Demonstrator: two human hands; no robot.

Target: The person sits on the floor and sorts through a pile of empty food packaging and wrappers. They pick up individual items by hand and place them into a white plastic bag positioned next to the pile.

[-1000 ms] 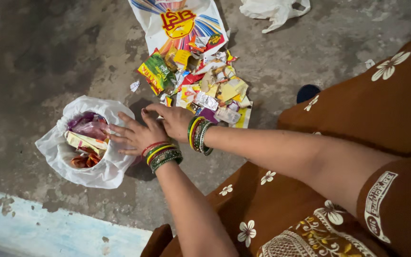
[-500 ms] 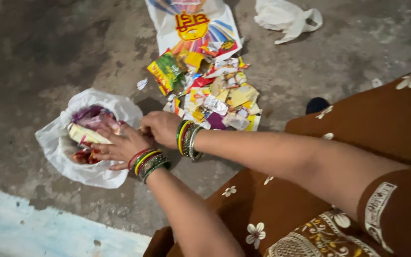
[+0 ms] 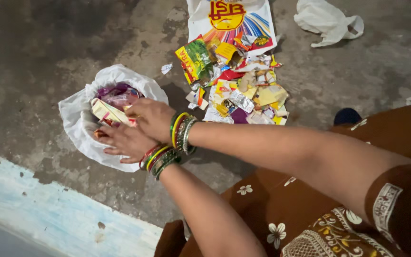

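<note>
Hands at white bag (image 3: 79, 135)
Left hand (image 3: 122, 141) spread on bag's edge; right hand (image 3: 152, 119) pressing wrappers (image 3: 112, 102) in; wrapper pile (image 3: 236, 85) beside.

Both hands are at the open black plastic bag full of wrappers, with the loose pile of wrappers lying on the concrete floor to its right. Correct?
Not quite: the head view shows the open plastic bag is white, not black. Both the left hand and right hand are at it, with the loose wrapper pile on the concrete floor to its right.
</note>
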